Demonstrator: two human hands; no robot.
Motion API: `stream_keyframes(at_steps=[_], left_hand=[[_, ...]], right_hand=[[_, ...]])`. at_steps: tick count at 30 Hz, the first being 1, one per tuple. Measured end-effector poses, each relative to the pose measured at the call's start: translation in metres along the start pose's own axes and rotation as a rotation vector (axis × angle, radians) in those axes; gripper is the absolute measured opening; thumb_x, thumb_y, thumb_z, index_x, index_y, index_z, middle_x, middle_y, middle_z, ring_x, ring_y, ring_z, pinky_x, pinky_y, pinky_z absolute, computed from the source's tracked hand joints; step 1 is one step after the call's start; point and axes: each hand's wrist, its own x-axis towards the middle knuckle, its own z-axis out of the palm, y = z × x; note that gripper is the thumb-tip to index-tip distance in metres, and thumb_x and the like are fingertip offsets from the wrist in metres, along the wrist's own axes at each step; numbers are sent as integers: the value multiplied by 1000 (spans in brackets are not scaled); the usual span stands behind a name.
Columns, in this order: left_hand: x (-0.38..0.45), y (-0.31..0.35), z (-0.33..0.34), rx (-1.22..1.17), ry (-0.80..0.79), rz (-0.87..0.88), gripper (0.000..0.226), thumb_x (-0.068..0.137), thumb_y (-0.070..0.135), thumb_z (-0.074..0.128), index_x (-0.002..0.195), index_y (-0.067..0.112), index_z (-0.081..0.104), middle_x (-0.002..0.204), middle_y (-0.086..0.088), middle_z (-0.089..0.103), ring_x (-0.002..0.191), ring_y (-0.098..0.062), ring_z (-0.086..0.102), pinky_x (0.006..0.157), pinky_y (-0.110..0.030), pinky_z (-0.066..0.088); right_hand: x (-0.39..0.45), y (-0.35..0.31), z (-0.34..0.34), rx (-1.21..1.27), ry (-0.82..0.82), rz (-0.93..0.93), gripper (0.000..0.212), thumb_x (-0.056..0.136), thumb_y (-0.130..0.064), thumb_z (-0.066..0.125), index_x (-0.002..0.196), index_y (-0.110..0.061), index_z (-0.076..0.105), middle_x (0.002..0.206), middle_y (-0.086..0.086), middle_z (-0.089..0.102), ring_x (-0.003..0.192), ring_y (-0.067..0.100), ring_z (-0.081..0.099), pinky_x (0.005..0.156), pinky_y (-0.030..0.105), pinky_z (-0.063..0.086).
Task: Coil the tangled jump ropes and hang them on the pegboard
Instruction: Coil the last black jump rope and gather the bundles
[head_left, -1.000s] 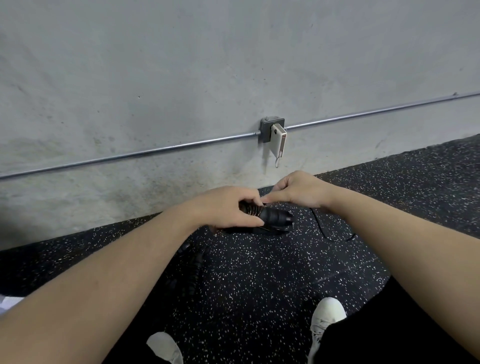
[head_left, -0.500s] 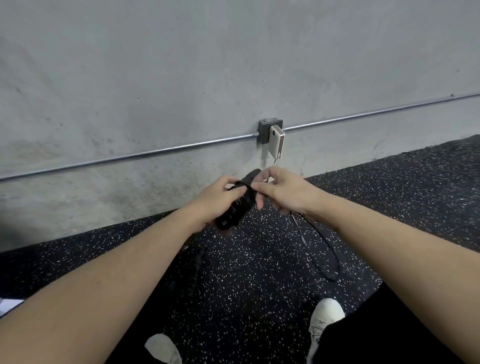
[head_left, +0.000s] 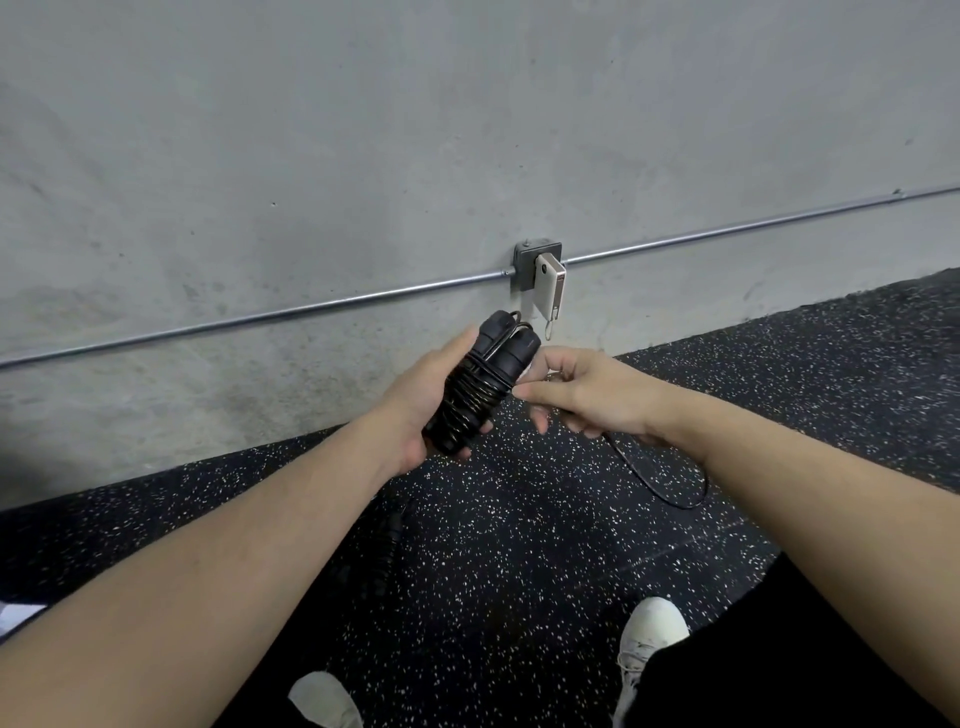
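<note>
Lifted off the floor a second ago, the jump rope (head_left: 480, 387) now stands tilted in the left hand (head_left: 423, 410), whose fingers clamp both handles, while the right hand (head_left: 592, 395) pinches the loose cord (head_left: 670, 486) at the bundle, so coiling is nearly finished.
</note>
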Motion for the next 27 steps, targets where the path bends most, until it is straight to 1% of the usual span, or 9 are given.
stream_keyframes(at_steps=[2,4,6,9,11,14,19,25,27], left_hand=[[3,2,-1,-4,0,36,66,92,61,61,133,10,54,82,-7,72,60,-26,67,42,-28,47],[1,5,-5,-32,-4,61,65,94,55,62,138,9,49,81,-8,71,61,-27,67,42,-29,47],[-2,8,-10,-73,-32,76,58,97,51,57,135,7,54,80,-8,69,61,-25,65,40,-27,46],[-4,13,-17,-172,-118,106,47,99,49,52,124,10,63,83,-9,65,62,-24,62,37,-26,44],[-4,15,-21,-227,-173,122,43,99,48,51,117,12,66,84,-8,64,62,-23,61,35,-26,44],[-6,15,-21,-204,-268,129,46,97,48,50,120,11,63,83,-7,63,62,-23,61,35,-26,45],[-8,14,-14,37,-341,52,58,92,51,55,134,10,51,87,-9,68,66,-25,64,39,-27,49],[-11,13,-1,541,-363,-5,50,92,34,69,133,32,41,120,-16,64,70,-28,72,49,-33,57],[-6,5,5,751,-374,-14,59,90,40,73,135,34,37,127,-9,62,76,-21,74,59,-33,59]], right_hand=[[0,3,-4,22,-15,17,19,99,-35,61,91,-19,54,68,1,65,46,10,40,44,22,32],[0,7,-10,22,-68,24,21,98,-38,60,89,-19,56,62,1,60,47,11,39,47,23,33],[-2,11,-19,15,-145,3,19,99,-36,57,100,-19,65,63,0,54,51,11,41,52,26,40],[-5,14,-31,52,-219,35,33,97,-37,54,126,-29,66,68,-3,50,59,8,47,69,28,56],[-6,16,-37,43,-244,70,40,93,-43,52,129,-30,65,70,-4,52,65,10,53,78,33,54],[-7,21,-41,-58,-278,105,40,93,-53,47,117,-29,69,71,-4,57,75,18,59,69,27,47],[-3,27,-40,-190,-140,174,42,96,-55,53,83,-16,59,60,-8,46,54,8,51,63,26,55],[9,30,-34,-261,-37,125,26,95,-31,67,72,-22,71,68,2,57,62,14,51,55,26,53],[13,28,-29,-289,-28,117,30,90,-39,72,76,-13,73,68,4,57,63,12,53,59,27,53]])
